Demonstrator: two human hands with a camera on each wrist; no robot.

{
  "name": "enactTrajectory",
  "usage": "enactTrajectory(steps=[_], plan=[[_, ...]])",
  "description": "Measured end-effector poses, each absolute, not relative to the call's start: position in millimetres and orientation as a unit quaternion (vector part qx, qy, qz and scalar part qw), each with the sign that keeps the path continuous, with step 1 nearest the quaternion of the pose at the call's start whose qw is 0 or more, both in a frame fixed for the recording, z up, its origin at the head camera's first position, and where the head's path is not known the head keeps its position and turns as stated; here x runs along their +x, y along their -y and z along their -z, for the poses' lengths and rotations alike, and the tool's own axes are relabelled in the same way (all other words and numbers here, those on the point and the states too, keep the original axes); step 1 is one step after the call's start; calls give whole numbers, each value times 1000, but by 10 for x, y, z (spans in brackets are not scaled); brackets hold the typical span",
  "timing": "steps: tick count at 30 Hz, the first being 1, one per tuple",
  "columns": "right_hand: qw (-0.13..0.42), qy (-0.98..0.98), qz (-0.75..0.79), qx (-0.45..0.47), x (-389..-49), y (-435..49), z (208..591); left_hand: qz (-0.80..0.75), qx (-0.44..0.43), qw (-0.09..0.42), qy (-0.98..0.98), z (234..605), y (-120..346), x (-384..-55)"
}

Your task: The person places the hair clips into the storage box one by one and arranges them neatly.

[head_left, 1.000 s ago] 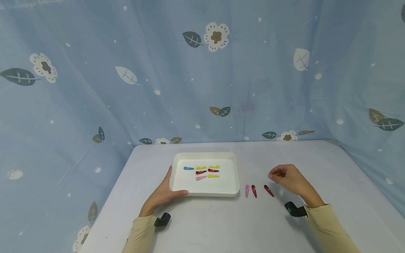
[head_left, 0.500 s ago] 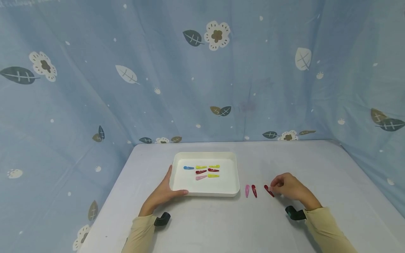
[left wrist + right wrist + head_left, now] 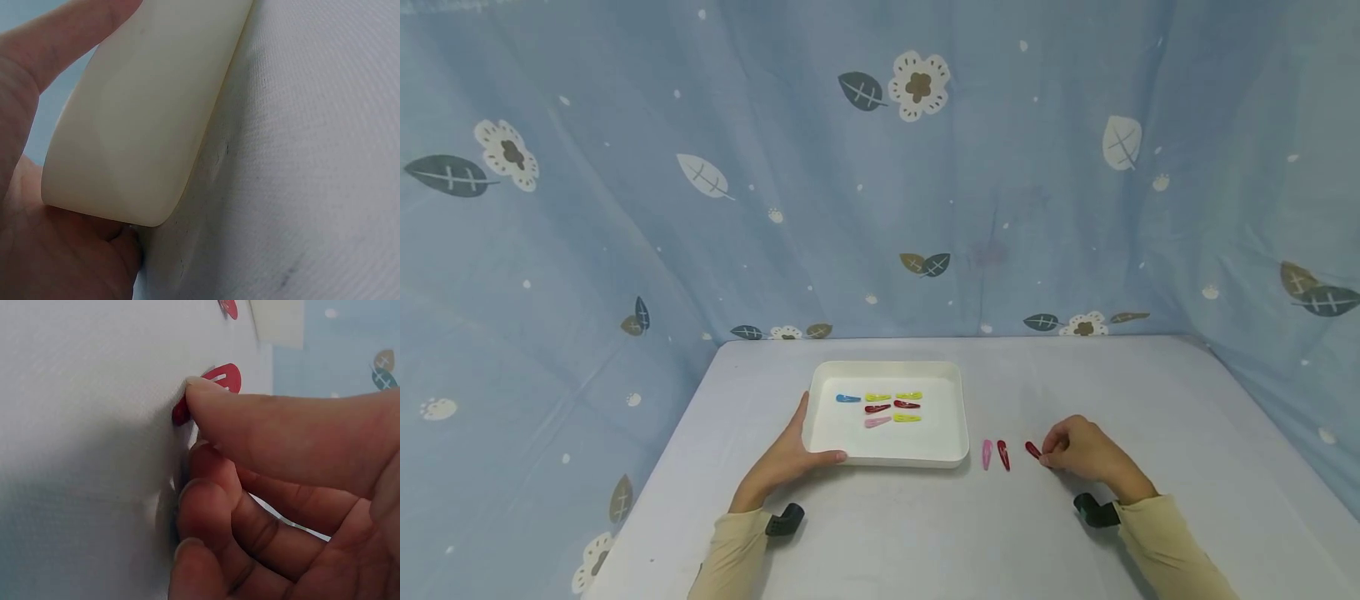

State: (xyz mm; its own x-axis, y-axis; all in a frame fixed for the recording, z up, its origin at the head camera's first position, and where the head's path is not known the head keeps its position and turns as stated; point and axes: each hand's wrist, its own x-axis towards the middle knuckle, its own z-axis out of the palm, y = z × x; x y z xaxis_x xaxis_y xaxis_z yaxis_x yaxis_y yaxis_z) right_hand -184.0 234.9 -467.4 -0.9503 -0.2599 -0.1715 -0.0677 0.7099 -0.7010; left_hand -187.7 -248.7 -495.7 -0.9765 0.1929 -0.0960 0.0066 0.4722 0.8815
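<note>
My left hand [image 3: 786, 458] holds the near left corner of a white tray [image 3: 887, 460], thumb along its front wall and fingers along its left side. In the left wrist view, the hand [image 3: 56, 250] wraps the pale tray corner [image 3: 137, 125]. My right hand [image 3: 1086, 452] pinches the narrow end of a red snap hair clip [image 3: 1033, 449] on the table. The right wrist view shows the thumb of this hand [image 3: 275, 481] over the red clip [image 3: 230, 377], its wide end visible; the other fingers are curled beneath.
Between tray and right hand lie a pink hair clip [image 3: 987, 454] and another red hair clip [image 3: 1003, 455]. Inside the tray are several clips: a blue clip [image 3: 848, 398], a pink clip [image 3: 877, 422], yellow and red ones. A blue patterned curtain [image 3: 880, 208] hangs behind the white table [image 3: 910, 533].
My right hand has come down and toward me onto the rightmost red hair clip and now pinches its narrow end. The left hand and tray have stayed in place.
</note>
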Motion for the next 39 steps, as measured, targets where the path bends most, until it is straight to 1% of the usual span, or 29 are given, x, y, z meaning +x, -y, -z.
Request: enactTrajectory(steps=[9,17,27,39], plan=[[120,-919,361,-97,-1825,-2333,4712,-516,77,80,-850,4951,2483,-1880],[121,-921,353,-109,-1795,-2321,4702,-519,81,80,-847,4965,2483,-1884],[135,-916,353,-135,-1804,-2350,4658,-513,83,75,-851,4952,2479,-1882],[139,-902,392,-116,-1837,-2330,4632,-498,74,78,-860,4958,2481,-1881]])
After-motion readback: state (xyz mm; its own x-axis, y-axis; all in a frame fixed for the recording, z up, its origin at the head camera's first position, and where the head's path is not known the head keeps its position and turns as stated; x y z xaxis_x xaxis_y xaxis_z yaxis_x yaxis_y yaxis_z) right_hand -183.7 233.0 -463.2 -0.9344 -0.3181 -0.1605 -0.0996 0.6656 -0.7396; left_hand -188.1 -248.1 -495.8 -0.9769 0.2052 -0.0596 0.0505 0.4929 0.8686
